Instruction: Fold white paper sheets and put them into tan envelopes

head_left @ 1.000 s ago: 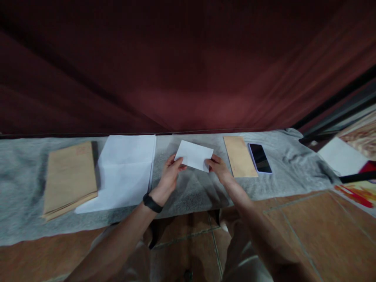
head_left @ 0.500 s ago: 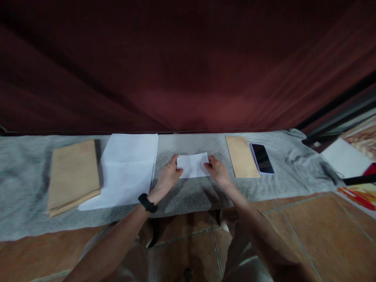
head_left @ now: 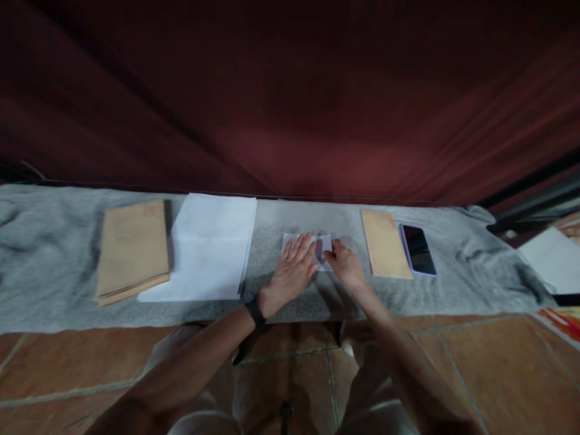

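Note:
A small folded sheet of white paper (head_left: 322, 241) lies on the grey cloth in front of me. My left hand (head_left: 295, 266), with a black band at the wrist, rests flat across its left half, fingers stretched out. At the paper's right edge, my right hand (head_left: 344, 261) pinches it between thumb and fingers. Left of my hands is a stack of larger white sheets (head_left: 212, 254). A single brown envelope (head_left: 385, 244) lies to the right of my right hand.
A pile of brown envelopes (head_left: 133, 251) overlaps the white sheets at the left. Beyond the single envelope lies a phone in a purple case (head_left: 417, 250). The grey cloth (head_left: 45, 260) covers the narrow bench, with a dark red curtain (head_left: 290, 121) behind it.
My left hand has let go of the paper's left edge and moved right, lying flat over it. My right hand stays at the right edge. The view has shifted slightly.

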The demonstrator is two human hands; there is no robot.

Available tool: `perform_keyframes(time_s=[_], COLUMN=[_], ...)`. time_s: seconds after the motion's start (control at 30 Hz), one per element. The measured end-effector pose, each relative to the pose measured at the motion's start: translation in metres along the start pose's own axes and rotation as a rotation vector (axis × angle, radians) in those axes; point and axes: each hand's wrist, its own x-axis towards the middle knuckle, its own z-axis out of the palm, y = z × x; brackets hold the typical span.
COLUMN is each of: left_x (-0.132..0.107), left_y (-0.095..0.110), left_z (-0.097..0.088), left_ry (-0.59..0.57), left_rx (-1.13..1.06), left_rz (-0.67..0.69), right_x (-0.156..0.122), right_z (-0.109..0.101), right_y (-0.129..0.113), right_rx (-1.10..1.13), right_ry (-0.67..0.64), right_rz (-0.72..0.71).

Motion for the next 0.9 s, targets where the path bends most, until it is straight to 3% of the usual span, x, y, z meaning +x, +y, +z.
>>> perform_keyframes(time_s=[0.27, 0.4, 0.5, 0.63, 0.77, 0.9], left_x=[-0.009, -0.009, -0.009, -0.008, -0.008, -0.008], left_y=[0.016, 0.017, 0.018, 0.018, 0.020, 0.024], left_z=[0.018, 0.014, 0.014, 0.016, 0.017, 0.017], left_ry=[-0.114, -0.116, -0.118, -0.158, -0.114, -0.106], left_rx=[0.046, 0.048, 0.044, 0.022, -0.038, -0.038], left_rz=[0.085, 0.085, 0.082, 0.093, 0.075, 0.075], right_x=[-0.003, -0.008, -0.009, -0.012, -0.016, -0.017], right_z=[0.003, 0.002, 0.005, 0.022, 0.041, 0.045], right_y=[0.005, 0.004, -0.003, -0.011, -0.011, -0.008], right_rx=[0.009, 0.000, 0.098, 0.276, 0.218, 0.154], right_ry=[0.004, 0.149, 0.235, 0.092, -0.009, -0.017], right_rz=[-0.031, -0.073, -0.221, -0.356, -0.426, -0.433])
